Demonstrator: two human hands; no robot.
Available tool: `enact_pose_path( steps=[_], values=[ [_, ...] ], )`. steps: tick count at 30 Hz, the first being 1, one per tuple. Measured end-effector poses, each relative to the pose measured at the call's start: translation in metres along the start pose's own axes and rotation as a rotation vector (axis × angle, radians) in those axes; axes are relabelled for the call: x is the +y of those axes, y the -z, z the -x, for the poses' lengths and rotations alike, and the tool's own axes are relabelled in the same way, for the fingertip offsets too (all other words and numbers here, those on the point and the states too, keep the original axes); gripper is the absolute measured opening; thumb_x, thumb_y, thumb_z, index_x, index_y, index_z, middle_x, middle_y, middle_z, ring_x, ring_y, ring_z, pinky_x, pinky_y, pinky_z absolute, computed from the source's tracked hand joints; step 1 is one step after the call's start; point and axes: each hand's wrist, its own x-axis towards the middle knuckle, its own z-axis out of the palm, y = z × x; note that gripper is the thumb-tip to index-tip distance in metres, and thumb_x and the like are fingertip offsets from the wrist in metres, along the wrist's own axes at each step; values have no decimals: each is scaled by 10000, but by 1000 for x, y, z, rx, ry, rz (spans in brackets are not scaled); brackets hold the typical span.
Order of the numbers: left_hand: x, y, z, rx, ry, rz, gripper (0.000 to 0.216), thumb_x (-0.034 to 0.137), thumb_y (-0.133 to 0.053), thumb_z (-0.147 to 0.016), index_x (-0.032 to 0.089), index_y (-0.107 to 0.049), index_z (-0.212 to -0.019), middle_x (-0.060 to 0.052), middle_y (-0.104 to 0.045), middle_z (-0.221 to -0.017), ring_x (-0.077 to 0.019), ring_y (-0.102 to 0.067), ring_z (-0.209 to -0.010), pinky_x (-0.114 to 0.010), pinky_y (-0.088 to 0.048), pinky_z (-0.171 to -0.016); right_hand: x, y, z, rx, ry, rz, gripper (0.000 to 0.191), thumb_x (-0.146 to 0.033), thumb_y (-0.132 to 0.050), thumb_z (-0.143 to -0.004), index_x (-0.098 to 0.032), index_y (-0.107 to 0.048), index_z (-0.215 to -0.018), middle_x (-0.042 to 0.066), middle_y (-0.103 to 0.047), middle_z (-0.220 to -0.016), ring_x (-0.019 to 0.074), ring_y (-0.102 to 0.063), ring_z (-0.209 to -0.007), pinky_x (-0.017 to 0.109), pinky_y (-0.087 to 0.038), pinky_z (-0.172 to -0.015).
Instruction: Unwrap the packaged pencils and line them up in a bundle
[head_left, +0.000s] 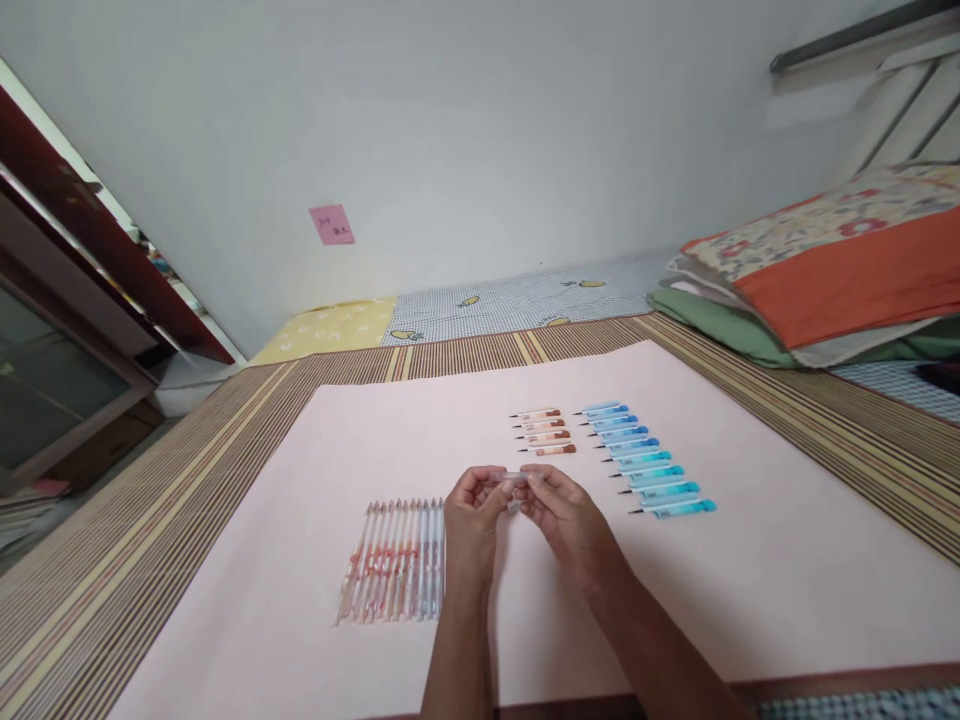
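Observation:
My left hand (471, 515) and my right hand (564, 512) meet above the middle of a pale pink sheet (300, 520). Together they pinch a small clear pen part (511, 479) between their fingertips. Left of my hands lies a row of several clear pen barrels (394, 572) with red and blue print. Beyond my hands lie several brown pen refills (546, 431) in a short column. To their right runs a longer column of several blue pen refills (643, 460).
The sheet lies on a striped brown mat (135, 540) on a bed. Folded bedding and an orange pillow (832, 270) are stacked at the far right. A pink note (331, 224) sticks to the white wall. Dark wooden furniture (67, 330) stands at the left.

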Motion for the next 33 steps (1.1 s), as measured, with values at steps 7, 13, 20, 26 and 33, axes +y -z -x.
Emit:
enact_pose_path(
  steps=[7,13,20,26,33],
  values=[
    [21,22,-11,206,-18,294,282,376,-811,-710,168,-683,-849,-47,-709,-909,-155,-654,-840,-254,-492,-723,-14,22,-17,35,236,471,390,-480,-717,-794,-190,-696,-1054,76,-711,-949,195,-634,-831,321,-481,-746],
    [41,46,-15,150,7,470,312,388,-813,-721,169,-603,-795,58,-544,-601,-65,-496,-495,-241,-489,-615,-39,15,-32,-154,301,1298,153,-219,-523,-868,-193,-674,-857,30,-701,-862,162,-612,-798,255,-425,-701],
    [30,40,-11,-49,210,525,258,299,-788,-764,125,-655,-900,23,-560,-680,-59,-488,-545,-185,-434,-529,-21,-24,-55,-360,78,1788,146,-12,-611,-665,-155,-619,-640,42,-661,-682,152,-567,-655,253,-273,-568],
    [30,40,-11,-69,411,665,111,220,-684,-854,129,-673,-916,-70,-696,-881,-178,-687,-809,-317,-568,-725,-27,-26,-70,-415,62,1893,95,-75,-673,-697,-160,-657,-736,48,-679,-756,150,-571,-678,251,-264,-569],
    [27,35,-10,-137,489,685,186,224,-515,-958,115,-664,-930,-118,-730,-943,-196,-713,-803,-258,-544,-588,-26,-20,-68,-416,50,1845,106,-78,-651,-685,-157,-625,-619,34,-635,-622,135,-536,-559,252,-271,-540]
  ],
)
